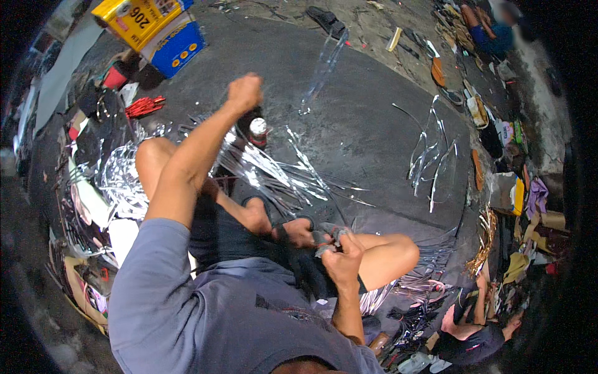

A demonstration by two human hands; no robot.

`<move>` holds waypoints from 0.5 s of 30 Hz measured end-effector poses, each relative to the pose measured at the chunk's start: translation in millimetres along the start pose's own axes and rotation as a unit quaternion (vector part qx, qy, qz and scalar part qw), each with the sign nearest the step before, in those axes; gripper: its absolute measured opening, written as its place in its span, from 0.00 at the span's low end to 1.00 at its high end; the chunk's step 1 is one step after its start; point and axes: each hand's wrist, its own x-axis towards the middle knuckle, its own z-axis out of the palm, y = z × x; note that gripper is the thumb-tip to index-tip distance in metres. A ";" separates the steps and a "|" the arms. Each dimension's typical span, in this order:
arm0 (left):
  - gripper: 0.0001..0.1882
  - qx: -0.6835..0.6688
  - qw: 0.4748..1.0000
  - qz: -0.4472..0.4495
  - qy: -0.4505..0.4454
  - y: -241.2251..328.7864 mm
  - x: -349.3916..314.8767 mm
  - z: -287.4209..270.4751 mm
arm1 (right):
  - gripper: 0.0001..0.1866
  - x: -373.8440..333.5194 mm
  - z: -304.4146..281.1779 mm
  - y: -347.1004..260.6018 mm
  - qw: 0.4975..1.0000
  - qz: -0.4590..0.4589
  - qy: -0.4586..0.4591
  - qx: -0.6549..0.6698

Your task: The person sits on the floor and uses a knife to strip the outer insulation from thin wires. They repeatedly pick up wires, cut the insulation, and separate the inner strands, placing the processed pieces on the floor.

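My left hand (245, 92) is raised at the end of an outstretched arm, over the dark mat. Its fingers are curled closed, and whatever they may hold does not show. Below it stands a small dark red container (258, 132) with a silvery top. My right hand (344, 255) is closed near my foot (298, 232), with grey wrapping or cloth (333, 235) about the fingertips; what it pinches is too small to tell. Shiny silver strips (268, 171) fan across the mat between my hands, in front of my bent legs.
A yellow and blue box (177, 47) stands at the far left, near a red bundle (144, 106). More silver strips lie in a heap (121, 181) at left and loosely (430, 156) at right. Two other people (473, 336) (492, 34) sit along the right, among scattered soles and scraps.
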 end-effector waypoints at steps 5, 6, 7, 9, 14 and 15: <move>0.11 -0.019 0.982 0.188 0.001 91.8 50.1 99.5 | 0.13 26.5 5.8 11.7 0.999 -0.025 0.046 -0.011; 0.10 0.003 0.977 0.215 -0.008 99.3 59.6 117.5 | 0.13 31.9 5.2 15.6 0.999 -0.001 0.041 0.002; 0.09 0.025 0.969 0.244 -0.018 107.4 69.5 134.8 | 0.13 35.6 3.2 18.9 0.999 0.017 0.047 0.019; 0.06 0.093 0.952 0.291 -0.037 120.9 82.1 168.3 | 0.14 41.7 -2.5 26.7 0.995 0.082 0.046 0.046; 0.05 0.154 0.910 0.383 -0.018 124.7 103.2 195.3 | 0.12 51.6 -21.3 49.7 0.987 0.129 0.090 -0.024; 0.05 0.146 0.910 0.387 -0.021 130.6 103.1 188.4 | 0.12 54.1 -24.0 53.5 0.985 0.144 0.091 -0.033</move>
